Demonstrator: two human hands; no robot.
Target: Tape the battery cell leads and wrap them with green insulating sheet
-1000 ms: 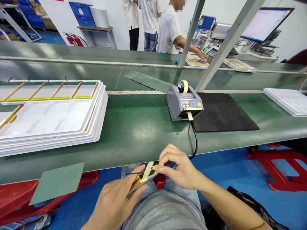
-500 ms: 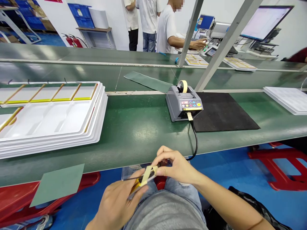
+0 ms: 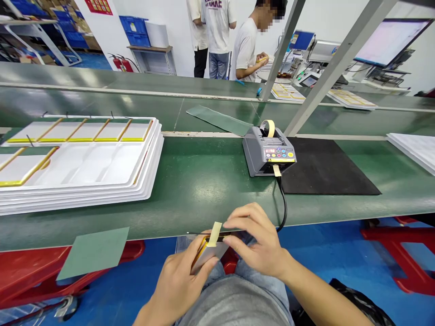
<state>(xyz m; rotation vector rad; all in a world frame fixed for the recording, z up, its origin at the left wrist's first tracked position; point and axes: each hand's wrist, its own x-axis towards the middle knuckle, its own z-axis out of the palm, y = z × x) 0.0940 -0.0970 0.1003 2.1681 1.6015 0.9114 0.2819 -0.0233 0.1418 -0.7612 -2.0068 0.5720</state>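
Observation:
A flat silvery piece with yellow edges (image 3: 205, 257) is gripped between the thumb and fingers of my left hand (image 3: 180, 276), over my lap at the bench's front edge. A strip of pale yellow tape (image 3: 215, 233) lies across its upper end, with one end sticking up. A thin dark wire reaches out to the left from the piece. My right hand (image 3: 260, 240) is just right of the tape, thumb and fingers apart; whether a fingertip touches the piece cannot be made out. Beyond, a grey tape dispenser (image 3: 270, 151) has a short piece of tape out in front.
Stacked white trays (image 3: 102, 170) with yellow-edged pieces stand on the left of the green bench (image 3: 197, 181). A black mat (image 3: 326, 167) lies right of the dispenser, whose cable hangs over the front edge. A green sheet (image 3: 95, 251) overhangs that edge. People stand beyond.
My right fingers have opened from their pinch at the tape's end, and the tape now stands up. My left hand has tilted the piece. The view has shifted; a person across has drawn an arm back.

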